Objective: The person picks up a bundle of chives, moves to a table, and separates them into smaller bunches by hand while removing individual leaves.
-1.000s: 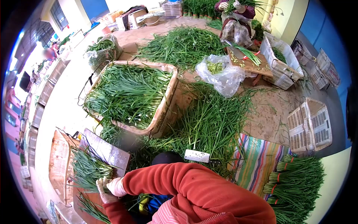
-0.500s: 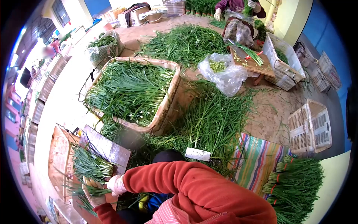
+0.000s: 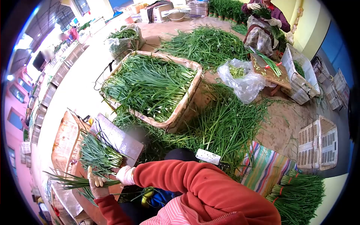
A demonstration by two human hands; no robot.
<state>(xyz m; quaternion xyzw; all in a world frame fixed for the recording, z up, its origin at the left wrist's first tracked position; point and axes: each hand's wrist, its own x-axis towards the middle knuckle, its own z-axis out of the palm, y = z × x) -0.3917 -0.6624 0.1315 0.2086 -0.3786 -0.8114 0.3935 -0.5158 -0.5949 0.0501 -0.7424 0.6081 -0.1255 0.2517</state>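
Note:
My left hand [image 3: 98,184], in a pale glove, is closed around a small bunch of garlic chives [image 3: 73,182], its leaves pointing left. At the stalk end of the same bunch is my gloved right hand [image 3: 126,175], its fingers closed and partly hidden. Just beyond both hands lies a thicker heap of chives [image 3: 98,150], against a shiny metal-faced board [image 3: 119,135]. A brown work board [image 3: 88,204] shows beneath the left hand. A cleaver [image 3: 208,156] with a dark handle rests on loose chives, right of my knee.
A large crate [image 3: 195,88] full of chives stands ahead. Loose chives [image 3: 232,120] cover the floor beside it. Banded bunches [image 3: 300,195] lie by a striped sheet [image 3: 268,165] at right. Across from me a person [image 3: 268,18] handles chives near a plastic bag [image 3: 243,80].
The view has shifted, so the surroundings sit further right. The held bunch now reaches further out to the left of my left hand. Across the floor, the other person's hands have come together around chives.

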